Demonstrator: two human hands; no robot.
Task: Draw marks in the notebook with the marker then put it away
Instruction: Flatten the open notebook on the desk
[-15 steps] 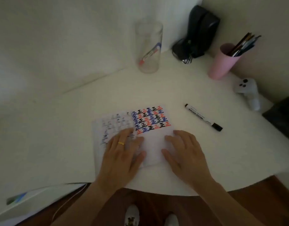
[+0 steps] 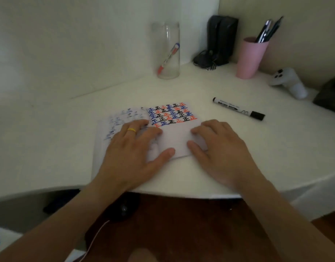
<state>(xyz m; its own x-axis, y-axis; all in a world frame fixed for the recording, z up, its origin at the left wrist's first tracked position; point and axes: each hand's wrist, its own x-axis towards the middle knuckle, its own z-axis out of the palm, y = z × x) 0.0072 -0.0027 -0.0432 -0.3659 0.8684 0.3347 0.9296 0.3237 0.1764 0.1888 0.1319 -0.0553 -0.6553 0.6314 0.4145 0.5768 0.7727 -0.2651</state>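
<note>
1. Head view: I see both hands flat on the open notebook (image 2: 174, 133), which lies on the white desk (image 2: 238, 148) near its front edge.
2. Left hand (image 2: 132, 150) is spread, palm down, over the fold, holding nothing; a yellow ring (image 2: 131, 130) is on one finger.
3. Right hand (image 2: 217, 148) presses the right page's lower corner, fingers open, empty.
4. Red, blue and black marks (image 2: 171, 115) fill the page's upper half.
5. Marker (image 2: 238, 109) lies capped on the desk, right of the notebook, apart from both hands.
6. Behind: glass (image 2: 166, 52) with a pen inside, pink cup (image 2: 250, 59) of pens.
</note>
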